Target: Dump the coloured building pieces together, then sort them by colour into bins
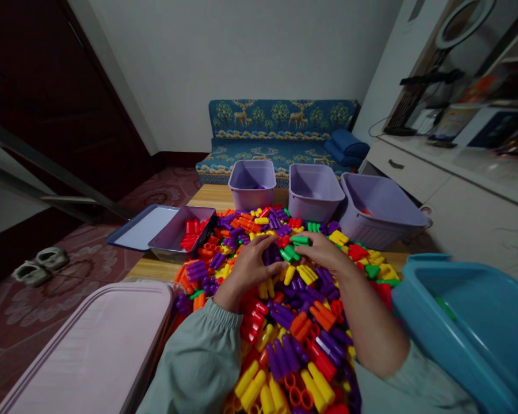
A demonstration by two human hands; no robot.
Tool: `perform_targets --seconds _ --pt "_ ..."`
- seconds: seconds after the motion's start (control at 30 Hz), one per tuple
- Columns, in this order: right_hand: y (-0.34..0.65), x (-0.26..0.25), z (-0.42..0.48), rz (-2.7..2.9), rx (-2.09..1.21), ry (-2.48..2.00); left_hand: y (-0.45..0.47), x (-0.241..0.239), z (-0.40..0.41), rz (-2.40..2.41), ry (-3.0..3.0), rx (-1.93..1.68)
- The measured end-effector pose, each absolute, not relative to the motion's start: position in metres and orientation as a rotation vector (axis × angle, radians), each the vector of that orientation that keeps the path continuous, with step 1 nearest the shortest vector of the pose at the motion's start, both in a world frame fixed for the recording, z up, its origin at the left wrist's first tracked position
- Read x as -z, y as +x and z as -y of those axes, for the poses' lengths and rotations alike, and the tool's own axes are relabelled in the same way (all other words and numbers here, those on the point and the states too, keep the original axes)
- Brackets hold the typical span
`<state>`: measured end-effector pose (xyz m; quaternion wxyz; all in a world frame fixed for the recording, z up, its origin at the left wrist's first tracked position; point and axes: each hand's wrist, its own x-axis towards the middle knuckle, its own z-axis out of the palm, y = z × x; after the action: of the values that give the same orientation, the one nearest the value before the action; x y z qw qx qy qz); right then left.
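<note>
A big heap of plastic tube blocks (285, 322) in purple, yellow, red, orange and green covers the wooden table (207, 198). Both my hands rest on top of the heap near its middle. My left hand (252, 264) has its fingers curled down into purple pieces. My right hand (323, 250) is curled beside it, fingertips touching green blocks (296, 246). What either hand actually grips is hidden by the fingers.
Three lilac bins (252, 183) (315, 192) (382, 210) stand behind the heap. A grey tray (172, 241) holds red blocks at the left, next to a flat lid (144, 227). A pink lid (90, 351) lies near left, a blue tub (470, 322) near right. A sofa is behind.
</note>
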<state>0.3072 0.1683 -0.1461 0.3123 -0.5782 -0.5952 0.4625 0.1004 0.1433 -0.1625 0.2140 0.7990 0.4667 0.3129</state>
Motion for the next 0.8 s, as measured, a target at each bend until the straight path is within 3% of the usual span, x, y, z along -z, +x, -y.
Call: perform_targets --seconds 0.53,0.8 --pt "0.287 0.135 -0.121 1.098 -1.251 -1.201 0.107 0.155 -0.142 -1.093 2.134 -1.233" --pt "0.291 0.117 -0.119 0.445 -1.125 -0.87 0.105 0.161 -0.145 -1.098 2.212 -1.12"
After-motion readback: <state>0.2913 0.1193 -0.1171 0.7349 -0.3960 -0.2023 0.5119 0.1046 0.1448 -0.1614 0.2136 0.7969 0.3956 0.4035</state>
